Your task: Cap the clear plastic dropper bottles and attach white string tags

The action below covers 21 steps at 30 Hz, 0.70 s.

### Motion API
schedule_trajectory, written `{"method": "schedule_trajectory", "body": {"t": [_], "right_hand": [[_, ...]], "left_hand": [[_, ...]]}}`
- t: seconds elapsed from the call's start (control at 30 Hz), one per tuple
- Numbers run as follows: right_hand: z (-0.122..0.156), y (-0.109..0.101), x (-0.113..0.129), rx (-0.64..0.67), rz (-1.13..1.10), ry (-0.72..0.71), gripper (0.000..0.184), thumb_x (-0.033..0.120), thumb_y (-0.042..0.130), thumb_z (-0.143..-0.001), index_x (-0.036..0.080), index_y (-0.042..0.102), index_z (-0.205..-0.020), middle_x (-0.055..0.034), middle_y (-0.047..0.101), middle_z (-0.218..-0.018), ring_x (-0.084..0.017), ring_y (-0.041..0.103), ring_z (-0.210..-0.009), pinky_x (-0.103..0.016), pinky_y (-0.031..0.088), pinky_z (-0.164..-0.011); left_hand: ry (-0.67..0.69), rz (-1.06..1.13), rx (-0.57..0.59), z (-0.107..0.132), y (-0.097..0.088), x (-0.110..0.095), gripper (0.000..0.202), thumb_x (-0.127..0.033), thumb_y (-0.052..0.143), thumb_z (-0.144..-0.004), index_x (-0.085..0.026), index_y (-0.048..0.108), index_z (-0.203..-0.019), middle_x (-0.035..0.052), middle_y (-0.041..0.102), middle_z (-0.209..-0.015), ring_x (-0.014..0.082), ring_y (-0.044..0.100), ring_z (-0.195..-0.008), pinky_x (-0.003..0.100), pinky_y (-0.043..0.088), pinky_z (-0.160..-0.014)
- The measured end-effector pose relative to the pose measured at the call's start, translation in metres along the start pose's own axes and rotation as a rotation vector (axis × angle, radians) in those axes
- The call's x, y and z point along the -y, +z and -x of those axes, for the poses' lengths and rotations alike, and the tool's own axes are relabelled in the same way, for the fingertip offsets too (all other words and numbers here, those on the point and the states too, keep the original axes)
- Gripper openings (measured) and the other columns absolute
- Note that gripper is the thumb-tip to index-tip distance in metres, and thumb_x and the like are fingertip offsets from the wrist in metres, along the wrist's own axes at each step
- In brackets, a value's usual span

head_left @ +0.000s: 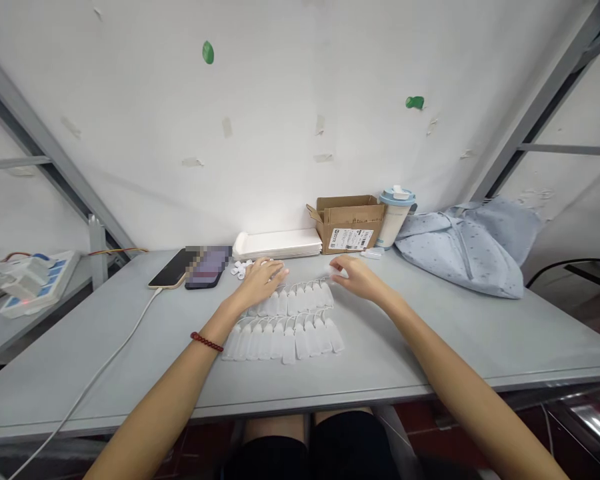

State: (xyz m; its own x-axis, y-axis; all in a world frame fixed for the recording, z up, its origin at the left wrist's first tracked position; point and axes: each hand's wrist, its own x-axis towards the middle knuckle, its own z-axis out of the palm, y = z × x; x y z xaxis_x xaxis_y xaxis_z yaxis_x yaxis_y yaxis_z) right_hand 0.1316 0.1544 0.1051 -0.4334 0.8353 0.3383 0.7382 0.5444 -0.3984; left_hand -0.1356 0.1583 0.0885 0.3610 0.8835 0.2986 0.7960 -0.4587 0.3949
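Two rows of small frosted, translucent white pieces with thin white cords at their tops lie on the table: a back row (295,303) and a front row (283,341). My left hand (261,283) hovers over or rests on the left end of the back row, palm down, fingers stretched out. A pile of small white parts (240,269) lies just beyond it, partly hidden by the fingers. At the right end of the back row is my right hand (355,277), its fingers curved with thumb and forefinger apart, close to the last cord. Nothing shows clearly in either hand.
Against the wall stand a long white stack (283,244), an open cardboard box (353,223) and a blue-lidded cup (394,217). A light blue cloth (460,250) lies at right. Two phones (173,269) lie at left, with a white cable (115,353) running to the front edge.
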Motion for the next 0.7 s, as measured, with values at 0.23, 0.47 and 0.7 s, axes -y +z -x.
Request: {"method": "schedule_trajectory", "body": {"t": [0.23,0.47,0.7], "right_hand": [[-0.001,0.018,0.014,-0.093,-0.076,-0.158,0.015,0.016,0.054,-0.081,0.015,0.056,-0.096,-0.009,0.06,-0.092,-0.021,0.057,-0.085,-0.033,0.045,-0.074],[0.0,0.02,0.02,-0.158,-0.066,-0.203,0.019,0.013,0.053,-0.082,0.016,0.055,-0.101,-0.0106,0.06,-0.096,-0.023,0.056,-0.09,-0.037,0.047,-0.077],[0.001,0.022,0.025,-0.181,-0.045,-0.268,0.024,0.011,0.052,-0.082,0.016,0.053,-0.105,-0.0108,0.06,-0.095,-0.023,0.057,-0.088,-0.038,0.048,-0.076]], "left_hand": [[-0.017,0.378,-0.143,0.0,-0.01,-0.013,0.052,-0.052,0.032,-0.09,-0.017,0.06,-0.116,0.0081,0.056,-0.127,0.0236,0.044,-0.122,0.038,0.028,-0.105],[-0.191,1.232,-0.037,0.003,-0.025,-0.032,0.061,-0.061,0.028,-0.088,-0.017,0.062,-0.114,0.0086,0.047,-0.136,0.0257,0.034,-0.129,0.04,0.028,-0.104],[-0.174,1.564,0.126,0.013,-0.035,-0.056,0.059,-0.059,0.034,-0.086,-0.014,0.066,-0.109,0.0104,0.045,-0.137,0.0304,0.039,-0.125,0.036,0.04,-0.09]]}}
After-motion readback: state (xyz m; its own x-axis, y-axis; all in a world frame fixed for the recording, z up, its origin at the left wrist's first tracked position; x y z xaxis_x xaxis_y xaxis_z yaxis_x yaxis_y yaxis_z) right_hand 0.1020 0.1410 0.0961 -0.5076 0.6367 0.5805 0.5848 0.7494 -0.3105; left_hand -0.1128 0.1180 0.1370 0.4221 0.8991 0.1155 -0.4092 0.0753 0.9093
